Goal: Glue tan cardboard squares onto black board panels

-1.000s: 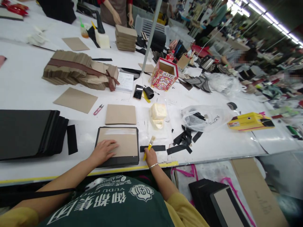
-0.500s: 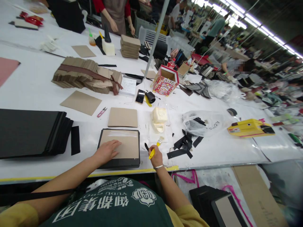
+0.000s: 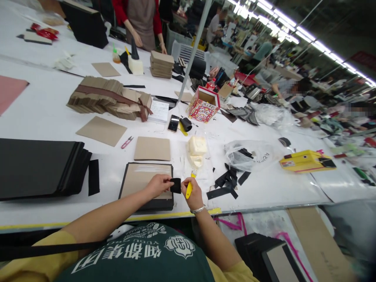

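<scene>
While the black strip (image 3: 176,186) is right by the right edge of the tan board (image 3: 136,181), pinched by the left hand (image 3: 160,185), right hand (image 3: 194,196) gripping a yellow brush (image 3: 189,190), a see-through bag (image 3: 264,157) with black scraps (image 3: 246,152) inside sits off right, red box (image 3: 202,111) farther back.

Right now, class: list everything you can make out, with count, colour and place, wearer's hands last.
Table: one, white, centre
Strip: one, black, front centre
Brush: one, yellow, front centre
Board: one, tan, front centre
Panels: uncounted, black, under board
Stack: one, black, left
Tub: one, cream, centre
Snips: one, pink, left of tub
Phone: one, black, centre
Bundle: one, tan, upper left
Notepad: one, white, beside bundle
Box: one, red, upper centre
Bag: one, translucent, right of tub
Scraps: several, black, below bag
Carton: one, yellow, right
People: several, mixed clothing, background
Other goods: many, mixed, not countable
Left hand: one, bare, pinching strip
Right hand: one, bare, holding brush
</scene>
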Demonstrator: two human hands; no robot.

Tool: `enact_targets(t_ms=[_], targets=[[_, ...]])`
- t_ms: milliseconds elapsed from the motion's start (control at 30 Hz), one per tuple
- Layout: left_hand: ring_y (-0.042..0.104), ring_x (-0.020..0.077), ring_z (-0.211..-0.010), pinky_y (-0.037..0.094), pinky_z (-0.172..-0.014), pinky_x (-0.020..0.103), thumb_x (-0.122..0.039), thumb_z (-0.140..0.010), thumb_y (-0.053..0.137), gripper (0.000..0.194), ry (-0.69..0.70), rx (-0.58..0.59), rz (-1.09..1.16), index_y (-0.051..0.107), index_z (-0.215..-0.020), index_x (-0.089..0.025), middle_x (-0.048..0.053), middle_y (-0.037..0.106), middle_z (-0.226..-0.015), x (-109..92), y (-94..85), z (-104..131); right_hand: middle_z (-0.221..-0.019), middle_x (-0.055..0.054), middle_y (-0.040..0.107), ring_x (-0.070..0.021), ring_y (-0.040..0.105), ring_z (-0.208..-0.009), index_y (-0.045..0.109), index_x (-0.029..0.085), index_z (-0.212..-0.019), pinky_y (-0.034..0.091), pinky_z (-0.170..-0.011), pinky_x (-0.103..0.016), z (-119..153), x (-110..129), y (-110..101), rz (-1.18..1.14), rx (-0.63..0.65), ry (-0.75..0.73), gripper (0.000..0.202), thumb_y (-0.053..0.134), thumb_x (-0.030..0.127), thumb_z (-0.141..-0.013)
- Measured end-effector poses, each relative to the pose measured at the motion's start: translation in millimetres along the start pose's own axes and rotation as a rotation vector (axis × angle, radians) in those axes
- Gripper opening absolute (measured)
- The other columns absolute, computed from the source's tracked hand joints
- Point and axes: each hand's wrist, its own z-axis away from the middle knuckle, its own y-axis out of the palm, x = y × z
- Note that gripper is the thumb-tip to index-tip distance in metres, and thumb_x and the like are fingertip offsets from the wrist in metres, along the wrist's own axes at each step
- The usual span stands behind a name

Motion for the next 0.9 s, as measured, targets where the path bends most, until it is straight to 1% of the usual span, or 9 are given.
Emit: enact_targets(t_ms=[100, 167, 233, 333, 400, 467, 600, 800, 900], targets=[[0.050, 0.0088, -0.046, 0.042, -0.047, 0.020, -0.033, -0.067, 0.057, 0.020, -0.066, -0.023, 0.053, 0.059, -0.069, -0.014, -0.003, 0.054, -0.049, -3.0, 6.9, -3.7, -0.070, 0.001, 0.058, -0.0129, 0.057, -0.063, 0.047, 0.020, -0.081, 0.045, -0.064, -0.025, -1.0, -10.7, -11.3, 0.018, -0.095, 0.079, 0.013, 0.050, 0.031, -0.074], [0.052, 0.0091, -0.046, 0.042, -0.047, 0.020, -0.034, -0.066, 0.058, 0.021, -0.099, -0.009, 0.093, 0.058, -0.068, -0.013, -0.002, 0.054, -0.049, -6.6, 11.5, -6.3, -0.072, 0.001, 0.059, -0.0129, 0.057, -0.064, 0.048, 0.020, -0.084, 0.045, -0.065, -0.026, 0.2, -16.4, -17.2, 0.011, -0.122, 0.125, 0.015, 0.051, 0.032, -0.074], [0.053, 0.0092, -0.046, 0.043, -0.048, 0.020, -0.034, -0.065, 0.060, 0.022, -0.120, 0.022, 0.122, 0.059, -0.069, -0.012, -0.002, 0.055, -0.049, -9.2, 15.9, -8.5, -0.080, 0.000, 0.061, -0.0137, 0.059, -0.072, 0.048, 0.021, -0.089, 0.046, -0.069, -0.027, 2.9, -19.3, -20.1, -0.026, -0.104, 0.139, 0.020, 0.053, 0.032, -0.074], [0.054, 0.0091, -0.048, 0.044, -0.050, 0.020, -0.034, -0.064, 0.062, 0.025, -0.129, 0.066, 0.154, 0.061, -0.078, -0.012, -0.002, 0.057, -0.051, -9.9, 21.4, -10.5, -0.090, -0.002, 0.062, -0.0149, 0.060, -0.080, 0.048, 0.022, -0.092, 0.046, -0.072, -0.028, 7.3, -19.4, -19.5, -0.084, -0.013, 0.127, 0.024, 0.055, 0.032, -0.072], [0.055, 0.0093, -0.049, 0.045, -0.050, 0.020, -0.033, -0.064, 0.062, 0.028, -0.134, 0.074, 0.161, 0.061, -0.083, -0.013, -0.002, 0.057, -0.052, -9.4, 24.4, -10.9, -0.080, 0.000, 0.062, -0.0149, 0.060, -0.074, 0.048, 0.022, -0.088, 0.047, -0.070, -0.028, 9.1, -18.7, -18.2, -0.076, 0.028, 0.137, 0.020, 0.056, 0.031, -0.072], [0.055, 0.0095, -0.048, 0.045, -0.049, 0.020, -0.032, -0.064, 0.063, 0.030, -0.147, 0.067, 0.163, 0.061, -0.086, -0.012, -0.002, 0.058, -0.052, -9.5, 26.9, -11.1, -0.070, 0.002, 0.060, -0.0145, 0.059, -0.067, 0.047, 0.022, -0.084, 0.046, -0.067, -0.027, 9.6, -18.9, -17.6, -0.056, 0.023, 0.154, 0.017, 0.056, 0.030, -0.071], [0.056, 0.0102, -0.048, 0.045, -0.048, 0.021, -0.032, -0.064, 0.063, 0.033, -0.160, 0.040, 0.173, 0.058, -0.091, -0.012, -0.002, 0.058, -0.053, -11.9, 31.1, -11.8, -0.069, 0.002, 0.058, -0.0141, 0.058, -0.065, 0.047, 0.022, -0.085, 0.045, -0.065, -0.026, 7.7, -20.8, -18.0, -0.014, -0.042, 0.164, 0.019, 0.057, 0.029, -0.070], [0.054, 0.0087, -0.047, 0.044, -0.048, 0.020, -0.031, -0.065, 0.063, 0.030, -0.177, -0.025, 0.206, 0.059, -0.088, -0.011, -0.001, 0.058, -0.052, -12.3, 26.5, -12.9, -0.074, 0.001, 0.057, -0.0147, 0.056, -0.063, 0.047, 0.021, -0.090, 0.042, -0.059, -0.025, 2.4, -21.9, -20.4, 0.170, -0.104, 0.158, 0.026, 0.056, 0.035, -0.070], [0.052, 0.0073, -0.045, 0.043, -0.048, 0.019, -0.033, -0.064, 0.064, 0.029, -0.203, -0.094, 0.266, 0.058, -0.083, -0.012, -0.002, 0.057, -0.051, -7.0, 16.6, -12.5, -0.070, 0.000, 0.056, -0.0154, 0.055, -0.060, 0.048, 0.020, -0.093, 0.039, -0.056, -0.024, 0.5, -37.8, -22.1, 0.300, -0.110, 0.168, 0.027, 0.052, 0.040, -0.074]])
